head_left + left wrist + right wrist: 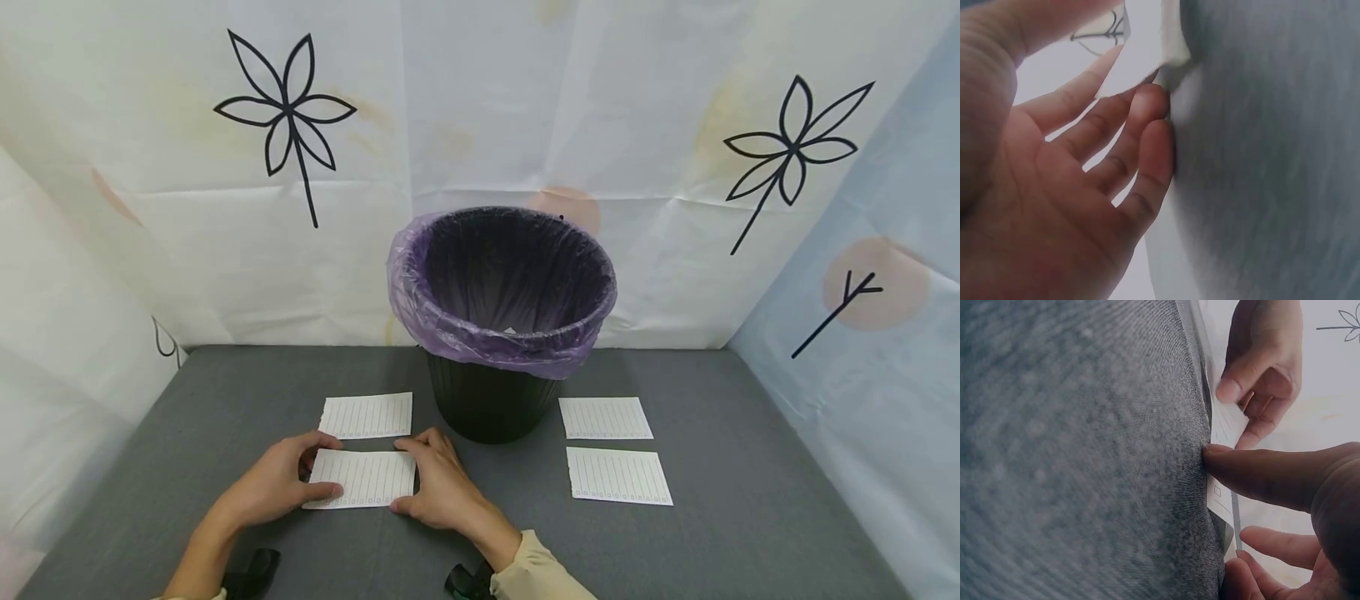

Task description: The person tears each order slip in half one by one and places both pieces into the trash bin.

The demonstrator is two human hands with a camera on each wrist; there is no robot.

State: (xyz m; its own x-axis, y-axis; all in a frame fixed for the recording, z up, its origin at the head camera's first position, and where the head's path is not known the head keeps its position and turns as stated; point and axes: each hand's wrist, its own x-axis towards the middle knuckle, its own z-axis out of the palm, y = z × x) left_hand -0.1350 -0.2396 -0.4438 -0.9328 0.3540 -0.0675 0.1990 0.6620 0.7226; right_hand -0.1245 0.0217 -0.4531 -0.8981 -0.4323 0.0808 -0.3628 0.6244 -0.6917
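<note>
A white lined paper sheet [366, 479] lies at the front left of the grey tabletop, between both hands. My left hand [272, 483] holds its left end, thumb on top near the front corner and fingers at the back corner. In the left wrist view, the paper [1141, 50] has a raised corner between thumb and fingers. My right hand [444, 487] grips the right end, thumb at the front corner and index finger at the back. A small printed square shows on the sheet [1217, 490] beside the right thumb. Just behind it lies a second lined sheet [367, 417].
A black bin [487, 400] with a purple liner [510, 350] stands at the back middle; a small white scrap shows inside. Two more lined sheets, a back one [606, 418] and a front one [618, 476], lie to the right. Patterned cloth walls [480, 100] enclose the table.
</note>
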